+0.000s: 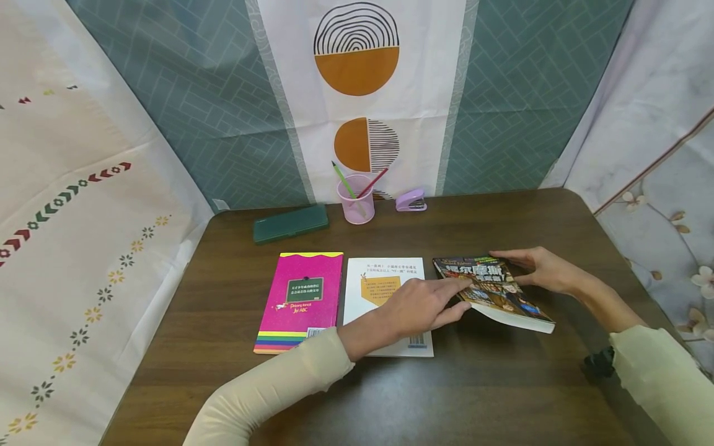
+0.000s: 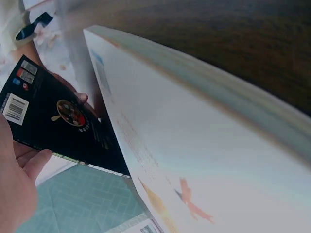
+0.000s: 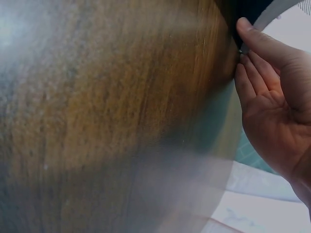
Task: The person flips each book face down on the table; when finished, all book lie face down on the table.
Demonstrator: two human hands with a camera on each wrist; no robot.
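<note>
A dark paperback book (image 1: pixel 485 282) with a colourful front cover is raised at a tilt over the right side of the table. My left hand (image 1: pixel 421 303) holds its left edge, thumb at the near side and fingers over the cover. At its right edge my right hand (image 1: pixel 549 269) pinches it between thumb and fingers; the right wrist view shows this hand (image 3: pixel 272 92) at a dark corner. The black back cover (image 2: pixel 53 116), with a barcode, faces the left wrist camera. Beneath my left forearm lies a white book (image 1: pixel 385 266), partly hidden.
A pink book (image 1: pixel 312 279) lies left of the white one on the wooden table (image 1: pixel 401 396). Along the back stand a green pencil case (image 1: pixel 290 224), a pink cup (image 1: pixel 357 207) with two pencils, and a purple stapler (image 1: pixel 411 201). Patterned cloths hang behind and at both sides.
</note>
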